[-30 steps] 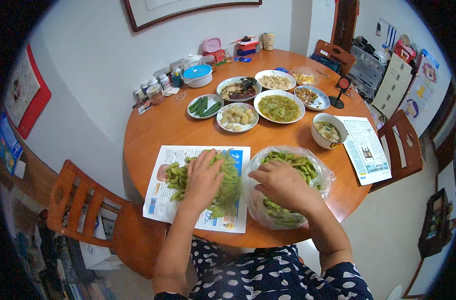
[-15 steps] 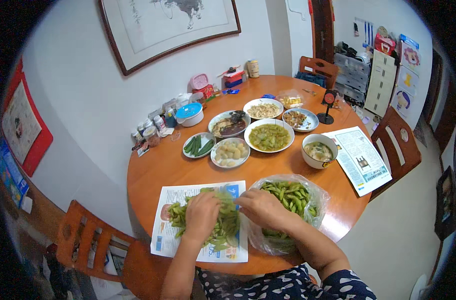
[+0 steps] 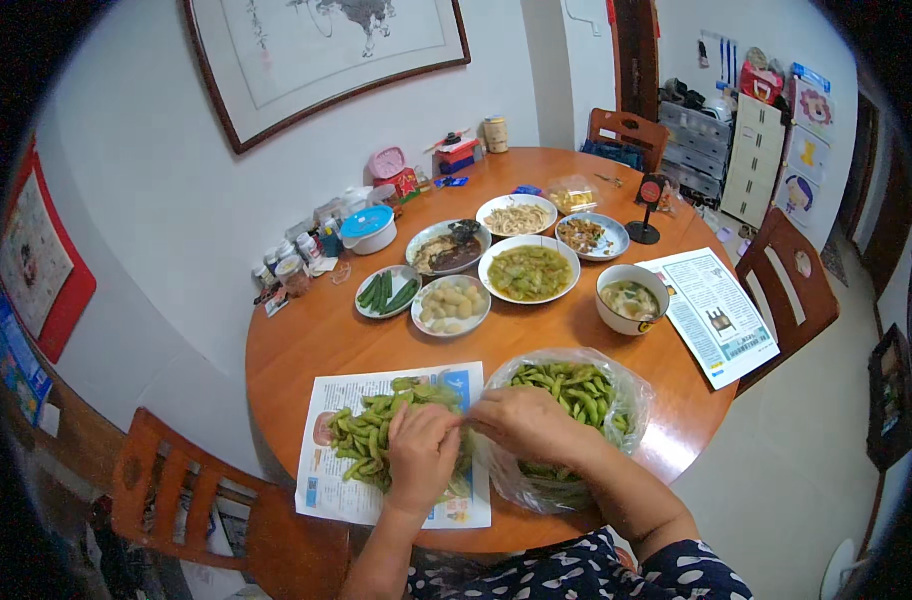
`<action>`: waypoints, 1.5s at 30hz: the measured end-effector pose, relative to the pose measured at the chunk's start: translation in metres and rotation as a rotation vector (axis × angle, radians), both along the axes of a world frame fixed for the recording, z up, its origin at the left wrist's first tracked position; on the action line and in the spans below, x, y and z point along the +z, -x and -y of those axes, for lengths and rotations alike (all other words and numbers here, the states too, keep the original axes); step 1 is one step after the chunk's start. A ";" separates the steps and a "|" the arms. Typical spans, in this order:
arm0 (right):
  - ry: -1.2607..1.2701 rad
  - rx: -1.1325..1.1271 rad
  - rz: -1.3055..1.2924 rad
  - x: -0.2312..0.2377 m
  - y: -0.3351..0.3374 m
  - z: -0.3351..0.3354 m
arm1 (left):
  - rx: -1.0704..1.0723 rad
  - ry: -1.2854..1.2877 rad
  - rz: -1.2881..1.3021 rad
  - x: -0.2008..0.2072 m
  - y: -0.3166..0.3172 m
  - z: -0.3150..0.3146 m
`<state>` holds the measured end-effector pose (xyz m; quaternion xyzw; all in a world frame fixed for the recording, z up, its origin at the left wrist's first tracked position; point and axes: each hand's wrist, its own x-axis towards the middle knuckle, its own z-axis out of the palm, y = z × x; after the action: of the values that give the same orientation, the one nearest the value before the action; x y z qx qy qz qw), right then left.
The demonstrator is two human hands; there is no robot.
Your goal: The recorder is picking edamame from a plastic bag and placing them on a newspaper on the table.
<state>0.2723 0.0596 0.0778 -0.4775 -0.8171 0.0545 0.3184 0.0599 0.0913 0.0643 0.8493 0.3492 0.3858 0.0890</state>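
A pile of green soybean pods lies on a newspaper sheet at the table's near edge. My left hand is over the right part of the pile, fingers bent and pinched together. Just right of it, my right hand is closed too, its fingertips almost meeting the left ones. Whatever sits between the fingers is too small or hidden to name. Beneath my right hand and forearm, a clear plastic bag stands open, holding more soybean pods.
Beyond the pods stand a plate of dark green vegetables, a plate of pale round pieces, a green dish and a soup bowl. Another newspaper lies at right. Wooden chairs flank the table.
My left hand has shifted right and nearer to me, uncovering more of the pile, and its fingers now come close to the right hand's. The right hand stays nearly in place.
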 end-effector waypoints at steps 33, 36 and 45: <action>0.162 0.078 0.217 0.012 -0.025 0.005 | 0.036 0.040 -0.297 -0.003 0.043 -0.022; 0.165 0.069 0.192 0.014 -0.022 0.005 | 0.030 -0.042 -0.277 -0.012 0.048 -0.026; 0.218 0.033 0.147 0.019 -0.019 0.007 | 0.064 0.006 -0.174 -0.006 0.047 -0.023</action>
<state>0.2916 0.0529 0.0964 -0.4985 -0.8351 0.1129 0.2031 0.0129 0.1140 0.0581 0.8677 0.3838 0.3120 0.0487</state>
